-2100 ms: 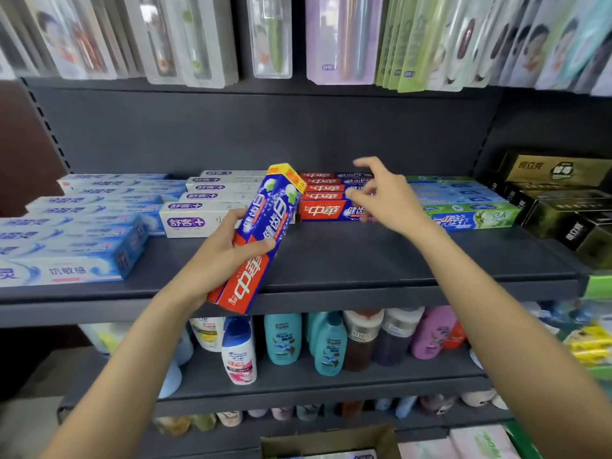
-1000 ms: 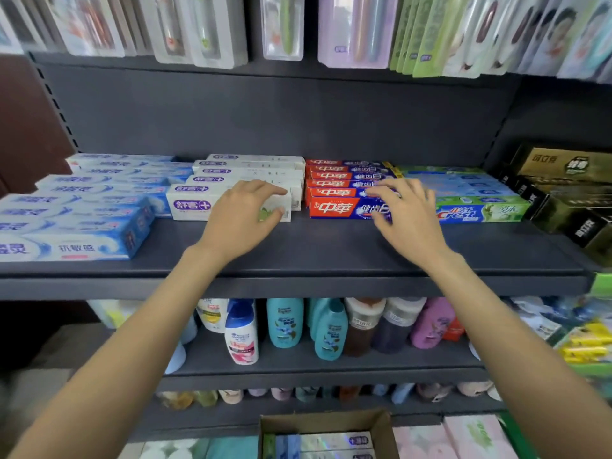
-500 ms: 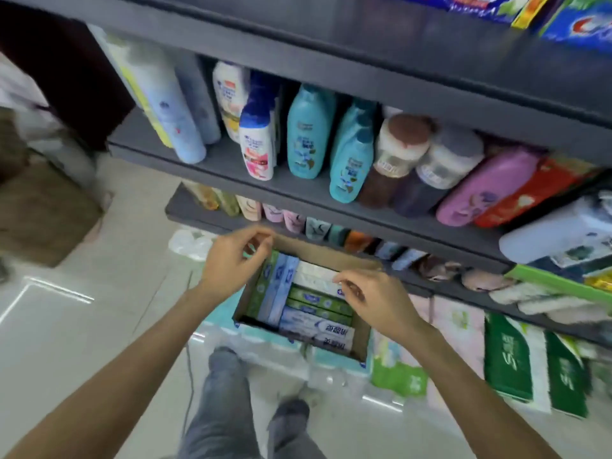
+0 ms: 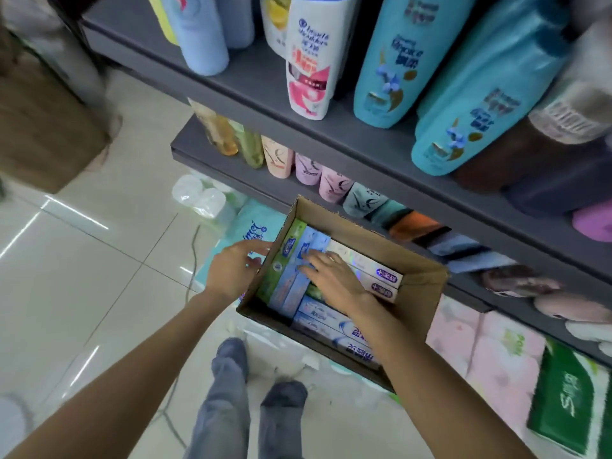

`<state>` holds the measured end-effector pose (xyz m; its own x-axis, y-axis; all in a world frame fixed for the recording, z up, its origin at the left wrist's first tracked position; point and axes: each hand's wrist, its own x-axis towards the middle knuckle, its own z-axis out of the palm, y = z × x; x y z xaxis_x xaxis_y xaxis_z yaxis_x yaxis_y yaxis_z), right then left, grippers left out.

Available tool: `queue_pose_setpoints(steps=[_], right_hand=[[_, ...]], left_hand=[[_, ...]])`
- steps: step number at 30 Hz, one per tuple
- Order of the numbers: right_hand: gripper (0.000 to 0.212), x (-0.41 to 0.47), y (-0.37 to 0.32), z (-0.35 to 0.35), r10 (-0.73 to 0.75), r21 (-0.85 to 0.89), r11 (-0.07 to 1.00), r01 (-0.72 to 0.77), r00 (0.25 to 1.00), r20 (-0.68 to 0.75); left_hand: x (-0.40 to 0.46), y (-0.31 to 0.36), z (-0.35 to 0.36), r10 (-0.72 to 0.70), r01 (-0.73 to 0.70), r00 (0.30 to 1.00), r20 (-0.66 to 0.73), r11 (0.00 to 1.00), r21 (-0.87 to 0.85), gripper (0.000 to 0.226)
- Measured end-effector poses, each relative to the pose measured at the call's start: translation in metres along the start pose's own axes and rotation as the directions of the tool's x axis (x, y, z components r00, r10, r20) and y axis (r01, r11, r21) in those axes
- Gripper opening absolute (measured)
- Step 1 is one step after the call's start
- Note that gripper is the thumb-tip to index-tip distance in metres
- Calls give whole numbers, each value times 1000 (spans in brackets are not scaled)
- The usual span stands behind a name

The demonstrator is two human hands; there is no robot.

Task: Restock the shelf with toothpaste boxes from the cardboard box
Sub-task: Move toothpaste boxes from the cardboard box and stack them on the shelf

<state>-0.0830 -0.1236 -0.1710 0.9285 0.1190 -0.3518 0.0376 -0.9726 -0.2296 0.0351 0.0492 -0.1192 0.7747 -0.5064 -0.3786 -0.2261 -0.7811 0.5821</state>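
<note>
The open cardboard box (image 4: 420,286) sits low in front of the bottom shelf and holds several toothpaste boxes lying flat. A green one (image 4: 281,260) lies along its left wall, pale blue ones (image 4: 293,288) beside it, white ones (image 4: 377,271) to the right and blue-white ones (image 4: 331,326) at the near end. My right hand (image 4: 334,279) is inside the box, its straight, spread fingers lying on the pale blue boxes. My left hand (image 4: 231,273) rests against the outside of the left wall, fingertips at the rim. The toothpaste shelf is out of view.
Shampoo bottles (image 4: 387,61) stand on a grey shelf (image 4: 251,77) above, with smaller bottles (image 4: 308,167) on the shelf below. Tissue packs (image 4: 490,366) and a green pack (image 4: 573,399) lie on the floor at right. My legs (image 4: 251,402) stand on the tiled floor (image 4: 82,293).
Two seconds ago I placed a red-blue toothpaste box on the upper shelf. Since then my view has dropped to the cardboard box, and my right hand has moved inside onto the pale blue boxes.
</note>
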Motion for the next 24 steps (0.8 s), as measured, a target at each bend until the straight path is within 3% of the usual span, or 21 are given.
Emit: queue_pose_setpoints(steps=[4, 11, 17, 20, 24], right_hand=[[59, 39, 16, 21, -53, -251, 964, 85, 990, 130], [58, 67, 28, 36, -97, -446, 879, 167, 980, 175], [27, 76, 25, 35, -258, -550, 788, 276, 960, 111], [47, 82, 23, 24, -268, -590, 735, 336, 942, 202], [61, 87, 24, 4, -286, -556, 742, 375, 927, 245]], left_hand=[[7, -12, -1, 75, -73, 996, 42, 997, -38, 26], [9, -22, 13, 127, -136, 989, -80, 982, -130, 25], [7, -25, 19, 165, -176, 978, -128, 981, -81, 23], [8, -25, 20, 176, -186, 975, -138, 981, -62, 23], [6, -25, 23, 161, -174, 973, -168, 983, -66, 22]])
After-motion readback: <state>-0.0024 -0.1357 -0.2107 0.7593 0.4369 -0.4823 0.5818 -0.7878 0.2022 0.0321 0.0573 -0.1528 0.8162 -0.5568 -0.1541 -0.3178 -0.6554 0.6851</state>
